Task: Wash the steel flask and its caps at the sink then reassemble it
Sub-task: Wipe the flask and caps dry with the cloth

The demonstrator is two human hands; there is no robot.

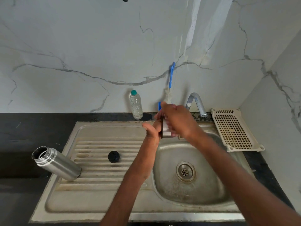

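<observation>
The steel flask lies on its side at the left edge of the drainboard, its open mouth pointing up-left. Its black inner cap sits alone on the drainboard ridges. Over the far rim of the sink basin both hands meet around the steel outer cap. My right hand curls its fingers over the cap from the right. My left hand lies flat against the cap's dark-rimmed end, thumb sticking up apart from it. Much of the cap is hidden by the hands.
A bent steel tap stands behind the basin; no water stream shows. A blue-handled bottle brush leans on the marble wall. A plastic water bottle stands on the black counter, and a cream perforated tray lies right of the sink.
</observation>
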